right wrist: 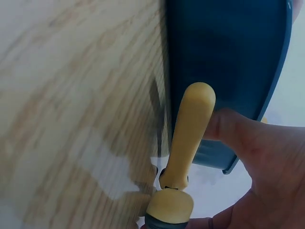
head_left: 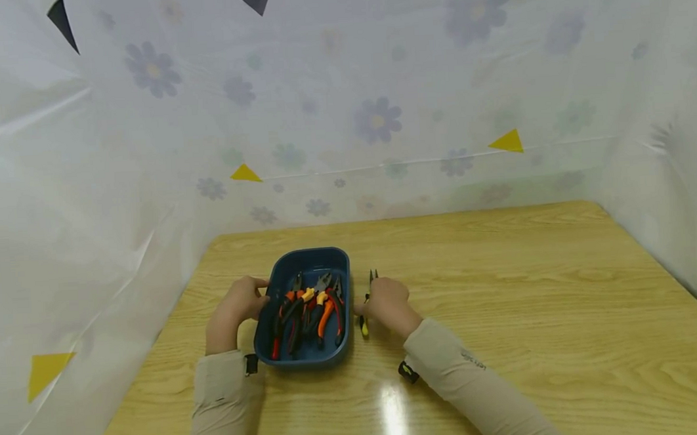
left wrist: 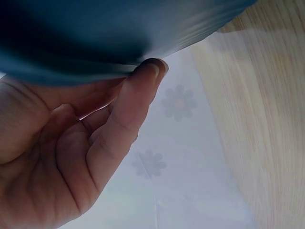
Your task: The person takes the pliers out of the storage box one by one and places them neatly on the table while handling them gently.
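Right hand (head_left: 388, 305) has its fingers gripping the yellow-and-black long-nose pliers (head_left: 364, 326) just right of the blue plastic bin (head_left: 315, 259), noses pointing toward the bin's far end; can't tell if they clear the table (head_left: 506, 288). Left hand (head_left: 235, 313) holds the bin's left wall with bent fingers. Other pliers (head_left: 328, 317) lie jumbled inside the bin. Handling call: grip near the pivot so handles don't splay, clear the bin's right wall, steady its left lightly against skidding.
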Tool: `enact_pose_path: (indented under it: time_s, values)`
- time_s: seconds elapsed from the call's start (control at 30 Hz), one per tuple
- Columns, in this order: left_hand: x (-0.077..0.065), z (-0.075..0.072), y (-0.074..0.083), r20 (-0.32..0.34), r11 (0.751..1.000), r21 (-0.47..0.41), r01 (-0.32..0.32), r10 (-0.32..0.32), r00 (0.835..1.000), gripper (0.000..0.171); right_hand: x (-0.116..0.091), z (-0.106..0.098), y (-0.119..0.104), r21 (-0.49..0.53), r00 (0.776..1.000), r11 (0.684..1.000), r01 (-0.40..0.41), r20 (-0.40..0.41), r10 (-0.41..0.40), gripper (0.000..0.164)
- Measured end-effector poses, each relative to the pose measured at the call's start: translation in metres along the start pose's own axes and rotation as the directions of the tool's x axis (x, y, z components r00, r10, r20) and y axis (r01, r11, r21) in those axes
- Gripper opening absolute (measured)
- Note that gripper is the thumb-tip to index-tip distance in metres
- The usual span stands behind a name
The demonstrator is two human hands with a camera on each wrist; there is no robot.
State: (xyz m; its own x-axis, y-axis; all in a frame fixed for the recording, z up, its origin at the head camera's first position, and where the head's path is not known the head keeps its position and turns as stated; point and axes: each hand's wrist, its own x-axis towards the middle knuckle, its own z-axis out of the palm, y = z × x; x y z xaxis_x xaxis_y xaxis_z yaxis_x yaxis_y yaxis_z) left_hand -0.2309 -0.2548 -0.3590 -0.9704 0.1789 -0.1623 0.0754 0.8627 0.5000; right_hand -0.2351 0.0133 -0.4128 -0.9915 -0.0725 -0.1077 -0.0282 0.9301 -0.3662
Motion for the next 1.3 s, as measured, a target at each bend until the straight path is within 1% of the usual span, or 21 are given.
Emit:
enact_pose_path:
  time_s: [0.1,0.2,0.43,0.63,0.77,0.97,1.2,1.3]
  values:
    - [0.0,0.0,-0.001,-0.003,1.0,-0.002,0.007,-0.007,1.0,0.043,-0.001,0.002,-0.002,-0.024,1.0,1.0,-0.004,0.0,0.004,0.049]
    - [0.0,0.001,-0.001,-0.003,1.0,0.008,-0.001,0.001,1.0,0.042,-0.001,0.003,-0.003,-0.06,1.0,0.998,-0.019,0.009,0.019,0.053]
    - [0.0,0.0,0.0,0.002,1.0,0.004,0.0,0.0,1.0,0.043,-0.001,0.005,-0.005,-0.134,1.0,0.991,-0.018,-0.016,0.016,0.054]
    - [0.0,-0.001,0.001,0.0,1.0,0.015,-0.018,0.018,1.0,0.042,-0.003,0.007,-0.007,-0.211,0.999,0.977,-0.023,-0.035,0.016,0.059]
    - [0.001,-0.001,0.002,-0.004,1.0,0.021,-0.018,0.018,1.0,0.042,-0.003,0.008,-0.008,-0.256,0.999,0.966,-0.027,-0.042,0.017,0.061]
    - [0.001,-0.001,0.001,-0.006,0.999,0.028,-0.019,0.019,1.0,0.042,-0.004,0.007,-0.009,-0.289,0.999,0.957,-0.033,-0.042,0.021,0.067]
    - [0.002,-0.001,0.0,-0.001,1.0,0.024,0.005,-0.005,1.0,0.042,-0.005,0.009,-0.012,-0.319,0.999,0.947,-0.044,-0.041,0.033,0.072]
    - [0.002,-0.002,-0.001,-0.006,1.0,0.03,0.003,-0.002,1.0,0.042,-0.005,0.01,-0.012,-0.336,0.999,0.941,-0.046,-0.042,0.034,0.075]
